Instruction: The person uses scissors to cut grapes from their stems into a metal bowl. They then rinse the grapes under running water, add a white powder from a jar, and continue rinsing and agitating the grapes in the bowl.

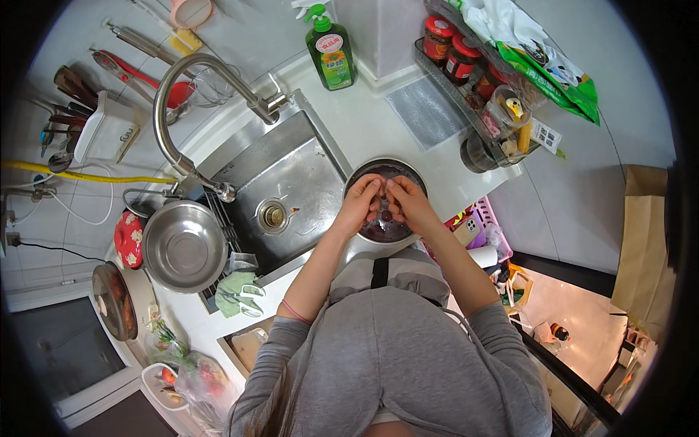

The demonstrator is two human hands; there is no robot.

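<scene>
Both hands are close together over a round metal bowl [399, 162] on the counter, just right of the sink. Dark liquid fills the bowl, with small dark purple round pieces [386, 216] in it, perhaps grapes. My left hand [361, 204] has its fingers curled and its thumb and fingertips pinched. Facing it, my right hand [409, 205] is curled the same way, fingertips nearly touching the left ones. Whatever is between the fingertips is too small and hidden to make out.
Left of the bowl lies a steel sink [295, 171] under a curved faucet [164, 109]. A steel basin [185, 246] and green cloth [239, 295] sit farther left. Behind stand a green pump bottle [330, 54] and a rack of jars [460, 58].
</scene>
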